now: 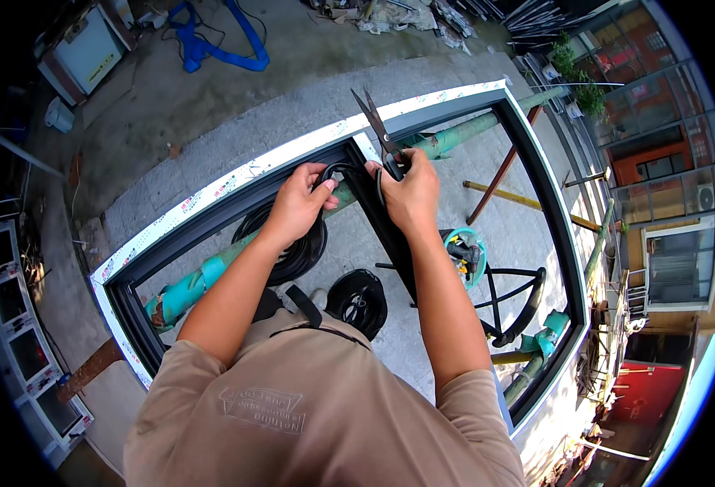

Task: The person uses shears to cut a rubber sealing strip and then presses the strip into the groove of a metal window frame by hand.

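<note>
My left hand (296, 203) pinches a bent length of black rubber strip (338, 167) over the far end of a window frame's dark middle bar (386, 235). Closed around the handles of a pair of scissors (380, 134), my right hand (412, 193) is just right of that bar. The scissor blades point away from me and stand apart at the tips. White printed film covers the outer side of the window frame (236, 180). Below my left forearm hangs a coil of black strip (307, 253), partly hidden by the arm.
Green-wrapped poles (187, 290) support the frame. Below it are a turquoise bucket (480, 264) of tools, a black container (359, 302) and a black tubular stand (528, 316). Blue straps (203, 45) lie on the ground beyond; another white-edged frame (29, 341) is at left.
</note>
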Available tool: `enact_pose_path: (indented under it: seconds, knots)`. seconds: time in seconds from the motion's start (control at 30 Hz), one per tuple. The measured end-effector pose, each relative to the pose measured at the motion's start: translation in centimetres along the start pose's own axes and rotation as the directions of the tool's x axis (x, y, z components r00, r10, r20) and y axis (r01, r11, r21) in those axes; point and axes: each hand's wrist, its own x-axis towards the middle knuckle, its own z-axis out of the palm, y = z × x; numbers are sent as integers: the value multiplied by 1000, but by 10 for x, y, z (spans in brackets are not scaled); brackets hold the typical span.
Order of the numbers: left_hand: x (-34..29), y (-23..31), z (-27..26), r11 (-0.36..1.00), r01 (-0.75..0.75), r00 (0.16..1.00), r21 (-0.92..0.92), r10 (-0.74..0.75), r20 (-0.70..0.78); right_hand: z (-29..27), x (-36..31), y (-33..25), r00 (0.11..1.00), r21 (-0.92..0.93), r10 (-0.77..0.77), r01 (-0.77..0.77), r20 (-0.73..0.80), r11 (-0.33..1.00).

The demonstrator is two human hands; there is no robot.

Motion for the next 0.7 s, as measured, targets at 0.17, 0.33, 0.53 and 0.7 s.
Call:
enact_pose_path:
  seconds: [0.17, 0.33, 0.53, 0.7]
  knots:
    - [-1, -1, -3, 996, -12, 999, -93, 15, 38, -39, 54, 11, 971, 38, -55, 48, 231, 998]
    - [0, -3, -3, 1000, -5, 998, -15, 6, 55, -51, 124, 29, 814, -105, -346, 439, 467, 892]
    - [-2, -1, -2, 1000, -14, 999, -13, 15, 46, -37, 159, 14, 705, -115, -388, 552, 594, 826]
    - [-3, -3, -1, 999, -21, 999, -34, 23, 44, -36, 160, 10, 680, -154, -413, 609, 606, 778]
